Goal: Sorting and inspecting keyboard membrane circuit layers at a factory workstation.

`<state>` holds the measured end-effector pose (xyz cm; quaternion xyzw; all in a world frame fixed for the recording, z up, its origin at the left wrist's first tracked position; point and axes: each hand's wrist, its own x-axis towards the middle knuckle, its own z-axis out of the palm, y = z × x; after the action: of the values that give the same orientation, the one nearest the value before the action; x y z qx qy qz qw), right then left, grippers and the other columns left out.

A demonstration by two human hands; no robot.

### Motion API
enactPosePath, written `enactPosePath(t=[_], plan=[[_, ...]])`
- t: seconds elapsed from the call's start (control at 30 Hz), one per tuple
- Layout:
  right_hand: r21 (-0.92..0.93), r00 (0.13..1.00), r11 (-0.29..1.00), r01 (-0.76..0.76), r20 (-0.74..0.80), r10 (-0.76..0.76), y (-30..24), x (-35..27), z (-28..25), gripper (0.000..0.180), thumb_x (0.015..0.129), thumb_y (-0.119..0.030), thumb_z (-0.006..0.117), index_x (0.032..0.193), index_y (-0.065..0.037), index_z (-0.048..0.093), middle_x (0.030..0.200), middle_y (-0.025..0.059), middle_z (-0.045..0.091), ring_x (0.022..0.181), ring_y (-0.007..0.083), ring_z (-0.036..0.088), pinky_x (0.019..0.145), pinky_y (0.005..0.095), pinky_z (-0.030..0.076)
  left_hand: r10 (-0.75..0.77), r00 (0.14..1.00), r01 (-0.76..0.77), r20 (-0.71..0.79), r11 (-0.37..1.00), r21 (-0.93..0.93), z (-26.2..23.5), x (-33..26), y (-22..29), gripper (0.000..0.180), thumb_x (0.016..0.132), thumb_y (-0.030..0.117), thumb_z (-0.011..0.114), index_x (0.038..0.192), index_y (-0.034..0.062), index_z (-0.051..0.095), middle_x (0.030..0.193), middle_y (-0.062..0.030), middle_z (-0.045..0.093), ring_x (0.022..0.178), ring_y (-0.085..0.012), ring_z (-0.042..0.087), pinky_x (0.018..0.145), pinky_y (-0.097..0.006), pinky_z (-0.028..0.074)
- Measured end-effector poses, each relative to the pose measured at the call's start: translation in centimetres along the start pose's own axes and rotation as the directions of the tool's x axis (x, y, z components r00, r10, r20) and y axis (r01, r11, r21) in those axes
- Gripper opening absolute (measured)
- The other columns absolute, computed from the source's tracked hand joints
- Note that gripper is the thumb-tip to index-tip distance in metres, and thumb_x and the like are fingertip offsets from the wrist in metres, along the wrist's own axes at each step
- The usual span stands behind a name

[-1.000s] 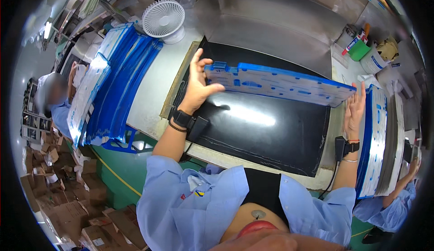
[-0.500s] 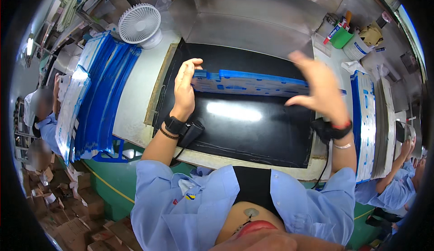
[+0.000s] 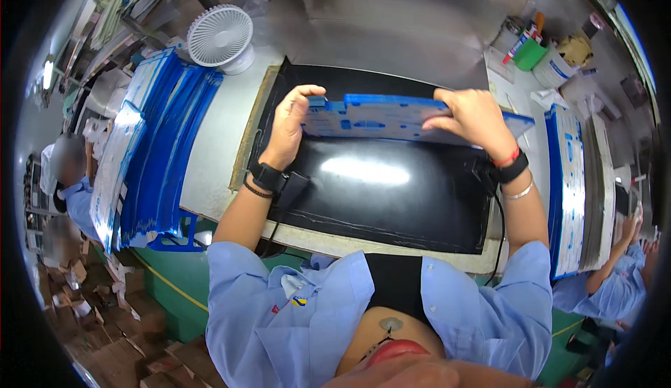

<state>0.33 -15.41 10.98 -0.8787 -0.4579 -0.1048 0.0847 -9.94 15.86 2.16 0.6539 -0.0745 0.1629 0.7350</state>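
Note:
A bundle of flat, blue-edged panels [image 3: 391, 124] stands on its long edge across the black mat [image 3: 391, 199]. The panels have pale faces with cut-outs, pressed close together. My left hand [image 3: 285, 128] is closed around the bundle's left end, fingers bent over the top corner. Toward the right end, my right hand [image 3: 475, 117] grips the bundle's upper part, thumb on the near face and fingers over the top edge. The panels' far side is hidden.
At the left stands a large stack of blue-edged panels [image 3: 164, 150], with a white fan [image 3: 220, 35] behind it. More panels [image 3: 567, 192] stand at the right. A metal sheet [image 3: 391, 45] rises behind the mat. A green holder [image 3: 530, 54] and white tub [image 3: 556, 70] sit back right.
My right hand has come down from the air onto the panels and closed on them. My left fingers have curled over the left end. The bundle's top has shifted slightly away from me.

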Motion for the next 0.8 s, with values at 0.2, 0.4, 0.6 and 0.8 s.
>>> enactPosePath(t=[0.2, 0.4, 0.6, 0.8], plan=[[0.361, 0.988, 0.929, -0.078, -0.099, 0.121, 2.9, -1.3, -1.7, 0.036, 0.078, -0.033, 0.074, 0.098, -0.005, 0.064, 0.083, 0.0095, 0.07, 0.078, 0.0223, 0.068, 0.07, 0.0299, 0.051, -0.168, 0.983, 0.178, -0.069, 0.968, 0.178, 0.7, 0.6, 0.7, 0.017, 0.086, 0.009, 0.067, 0.101, 0.0015, 0.065, 0.094, -0.002, 0.065, 0.087, -0.0083, 0.059, 0.081, -0.024, 0.046], [0.083, 0.618, 0.67, -0.737, -0.317, 0.719, 18.9, -18.3, -5.2, 0.044, 0.079, -0.041, 0.071, 0.107, -0.006, 0.065, 0.103, 0.0159, 0.068, 0.094, 0.0306, 0.066, 0.081, 0.0387, 0.05, -0.098, 0.989, 0.12, -0.109, 0.968, 0.219, 1.1, -0.1, 0.5, 0.018, 0.087, 0.007, 0.064, 0.103, -0.0017, 0.063, 0.096, -0.0042, 0.064, 0.089, -0.0109, 0.058, 0.084, -0.024, 0.044], [-0.108, 0.129, 0.121, -0.987, -0.067, 0.989, 22.8, -31.0, -3.8, 0.069, 0.072, -0.064, 0.065, 0.093, 0.001, 0.069, 0.095, 0.0245, 0.067, 0.093, 0.0372, 0.064, 0.082, 0.0424, 0.048, -0.03, 0.997, 0.039, -0.072, 0.991, 0.129, -0.9, -0.9, -1.2, 0.015, 0.086, 0.01, 0.066, 0.098, 0.0006, 0.061, 0.096, -0.0017, 0.057, 0.089, -0.0103, 0.051, 0.085, -0.024, 0.039], [-0.046, 0.183, 0.18, -0.983, -0.071, 0.981, 21.1, -32.6, -5.4, 0.065, 0.068, -0.065, 0.069, 0.076, 0.0, 0.071, 0.066, 0.015, 0.067, 0.066, 0.0268, 0.068, 0.068, 0.0352, 0.052, -0.029, 0.996, 0.039, -0.08, 0.992, 0.121, -0.4, -0.8, -1.3, 0.019, 0.086, 0.016, 0.069, 0.096, 0.0019, 0.062, 0.094, -0.0009, 0.057, 0.089, -0.0103, 0.052, 0.086, -0.025, 0.039]])
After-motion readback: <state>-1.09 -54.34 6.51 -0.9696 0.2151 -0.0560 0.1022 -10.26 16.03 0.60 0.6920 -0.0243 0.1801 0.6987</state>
